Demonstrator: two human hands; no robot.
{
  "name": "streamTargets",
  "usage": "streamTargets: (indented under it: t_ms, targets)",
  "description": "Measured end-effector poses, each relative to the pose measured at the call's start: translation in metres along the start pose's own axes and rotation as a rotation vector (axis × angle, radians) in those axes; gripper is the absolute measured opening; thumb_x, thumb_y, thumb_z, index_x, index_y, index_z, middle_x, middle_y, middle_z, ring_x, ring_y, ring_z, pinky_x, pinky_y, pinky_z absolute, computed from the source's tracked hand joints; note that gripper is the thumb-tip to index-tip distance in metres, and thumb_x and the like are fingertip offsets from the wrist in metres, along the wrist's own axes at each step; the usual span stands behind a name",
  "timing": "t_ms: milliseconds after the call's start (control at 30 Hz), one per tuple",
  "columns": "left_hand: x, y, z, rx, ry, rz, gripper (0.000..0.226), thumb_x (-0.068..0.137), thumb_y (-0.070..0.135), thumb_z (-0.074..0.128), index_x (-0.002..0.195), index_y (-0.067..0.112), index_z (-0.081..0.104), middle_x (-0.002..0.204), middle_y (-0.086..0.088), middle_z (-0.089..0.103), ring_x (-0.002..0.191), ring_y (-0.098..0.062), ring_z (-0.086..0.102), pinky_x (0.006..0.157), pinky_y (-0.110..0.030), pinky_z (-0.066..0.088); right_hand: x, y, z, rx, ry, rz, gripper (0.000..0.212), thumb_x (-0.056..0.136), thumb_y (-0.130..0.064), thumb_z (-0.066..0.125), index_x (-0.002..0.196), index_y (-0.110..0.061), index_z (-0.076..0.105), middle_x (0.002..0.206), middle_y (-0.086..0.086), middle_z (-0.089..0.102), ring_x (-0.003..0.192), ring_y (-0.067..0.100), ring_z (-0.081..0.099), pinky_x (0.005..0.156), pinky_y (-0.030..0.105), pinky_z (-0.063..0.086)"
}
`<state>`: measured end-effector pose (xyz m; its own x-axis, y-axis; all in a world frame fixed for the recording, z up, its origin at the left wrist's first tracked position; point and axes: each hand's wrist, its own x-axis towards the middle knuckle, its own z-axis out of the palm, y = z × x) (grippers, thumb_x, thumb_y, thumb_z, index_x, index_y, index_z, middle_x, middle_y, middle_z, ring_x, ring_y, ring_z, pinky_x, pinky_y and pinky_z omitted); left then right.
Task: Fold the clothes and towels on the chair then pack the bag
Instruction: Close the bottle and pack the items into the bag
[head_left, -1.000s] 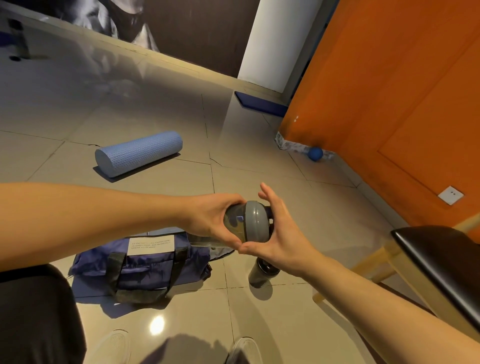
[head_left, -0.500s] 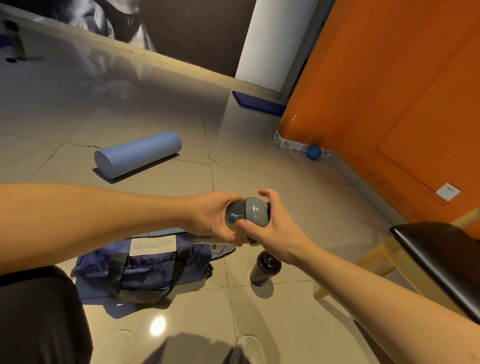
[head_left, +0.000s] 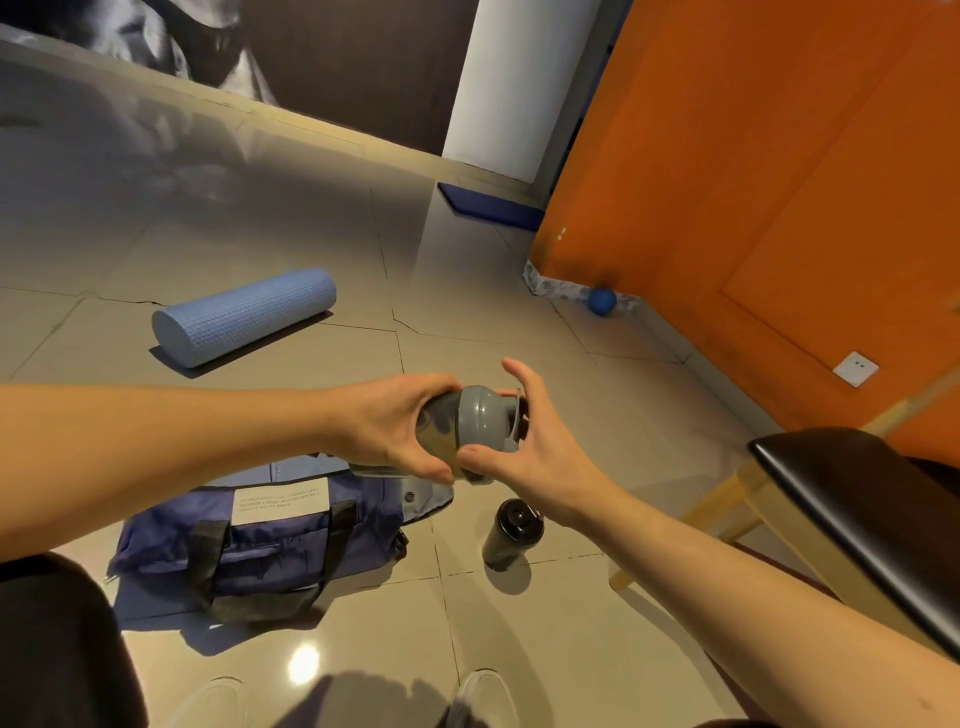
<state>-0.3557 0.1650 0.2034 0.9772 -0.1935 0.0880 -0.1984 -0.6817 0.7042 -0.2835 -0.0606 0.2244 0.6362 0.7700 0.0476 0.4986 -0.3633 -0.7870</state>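
1. A smoky, translucent bottle (head_left: 441, 434) with a domed grey plastic lid (head_left: 480, 421) is held sideways in the air above the floor (head_left: 311, 218), over the far end of the bag (head_left: 260, 540).
2. The left hand (head_left: 387, 426) has its grip wrapped around the bottle body, thumb on top and fingers curled under.
3. The right hand (head_left: 535, 441) holds the lid: its thumb presses the near edge, its fingers arch over the far side, loosely spread.
4. The bag, of soft, crumpled navy fabric with black webbing straps and a white printed label, lies slumped on the floor below the left forearm. What it holds cannot be told.
5. A black cylindrical flask (head_left: 511, 532) with a round cap stands upright on the tiles just right of the bag.
6. The chair (head_left: 857, 519) at right has a glossy dark padded seat on a pale wooden frame; the part of the seat in view shows no clothes or towels.
7. The floor is glossy beige tile with thin grout lines.
8. A light blue, dimpled foam roller (head_left: 244, 317) lies beyond the bag.
9. A small blue ball (head_left: 601, 300) rests at the foot of the orange wall (head_left: 779, 156).
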Motion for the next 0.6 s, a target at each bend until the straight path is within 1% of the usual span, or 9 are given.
streamTargets:
  t_ms: [33,67,167,233,267,367,400,533,600]
  targets:
    - [0.0,0.002,0.0,0.003,0.005,0.004,0.088,0.072,0.045,0.09,0.142,0.025,0.043,0.125,0.011,0.058,0.113,-0.005,0.06,0.101,-0.026,0.053,-0.001,0.0,0.002,-0.004,0.016,-0.013,0.108,0.08,-0.044,0.084,0.156,-0.046,0.008,0.136,-0.006,0.044,0.119,0.015,0.058,0.097,0.025,0.055]
    - [0.001,0.003,-0.001,0.006,0.011,0.006,0.089,0.072,0.045,0.09,0.143,0.024,0.042,0.126,0.01,0.058,0.113,-0.005,0.06,0.102,-0.026,0.053,-0.002,0.0,0.004,-0.008,0.031,-0.027,0.105,0.081,-0.043,0.083,0.155,-0.047,0.009,0.134,-0.006,0.044,0.117,0.015,0.059,0.096,0.025,0.055]
    - [0.0,0.005,-0.002,0.006,0.025,0.007,0.089,0.072,0.044,0.09,0.145,0.023,0.042,0.126,0.011,0.058,0.113,-0.006,0.06,0.101,-0.025,0.052,-0.003,0.0,0.013,-0.005,0.076,-0.047,0.094,0.085,-0.045,0.078,0.152,-0.051,0.014,0.133,-0.001,0.045,0.118,0.02,0.059,0.099,0.037,0.057]
    - [0.0,0.006,-0.002,0.0,0.037,0.004,0.087,0.074,0.043,0.09,0.145,0.023,0.043,0.125,0.011,0.059,0.113,-0.006,0.06,0.101,-0.026,0.053,0.0,-0.001,0.015,0.023,0.084,-0.051,0.089,0.087,-0.044,0.076,0.152,-0.05,0.014,0.133,0.001,0.044,0.117,0.022,0.061,0.096,0.039,0.059]
    - [0.0,0.007,-0.002,-0.001,0.04,0.002,0.087,0.074,0.042,0.089,0.145,0.023,0.043,0.125,0.012,0.059,0.113,-0.006,0.06,0.101,-0.026,0.053,0.001,-0.002,0.016,0.04,0.081,-0.049,0.088,0.089,-0.042,0.074,0.153,-0.048,0.013,0.133,0.002,0.043,0.115,0.022,0.062,0.094,0.036,0.06]
    - [0.0,0.007,-0.001,-0.006,0.042,-0.009,0.085,0.074,0.043,0.089,0.144,0.024,0.043,0.123,0.013,0.06,0.111,-0.006,0.061,0.102,-0.03,0.053,0.005,-0.007,0.013,0.058,0.063,-0.019,0.086,0.093,-0.038,0.071,0.155,-0.042,0.011,0.132,0.0,0.04,0.111,0.017,0.062,0.086,0.023,0.06]
    - [0.0,0.007,0.0,-0.005,0.048,-0.013,0.085,0.074,0.044,0.089,0.143,0.025,0.044,0.122,0.013,0.06,0.111,-0.005,0.061,0.101,-0.031,0.054,0.006,-0.009,0.012,0.054,0.06,-0.01,0.086,0.094,-0.039,0.07,0.156,-0.041,0.011,0.132,-0.001,0.04,0.111,0.017,0.061,0.083,0.021,0.059]
    - [0.001,0.006,0.001,0.008,0.083,-0.021,0.086,0.074,0.046,0.088,0.144,0.026,0.041,0.122,0.014,0.059,0.111,-0.006,0.06,0.098,-0.025,0.053,0.014,-0.014,0.009,0.045,0.061,0.021,0.084,0.094,-0.043,0.069,0.155,-0.042,0.011,0.135,-0.001,0.038,0.111,0.019,0.061,0.078,0.019,0.059]
    - [0.002,0.006,0.0,0.039,0.067,-0.042,0.082,0.076,0.045,0.087,0.141,0.026,0.041,0.117,0.016,0.058,0.107,-0.007,0.06,0.094,-0.022,0.053,0.018,-0.014,0.011,0.029,0.058,0.049,0.088,0.093,-0.047,0.069,0.156,-0.042,0.009,0.139,-0.003,0.035,0.117,0.021,0.059,0.079,0.021,0.059]
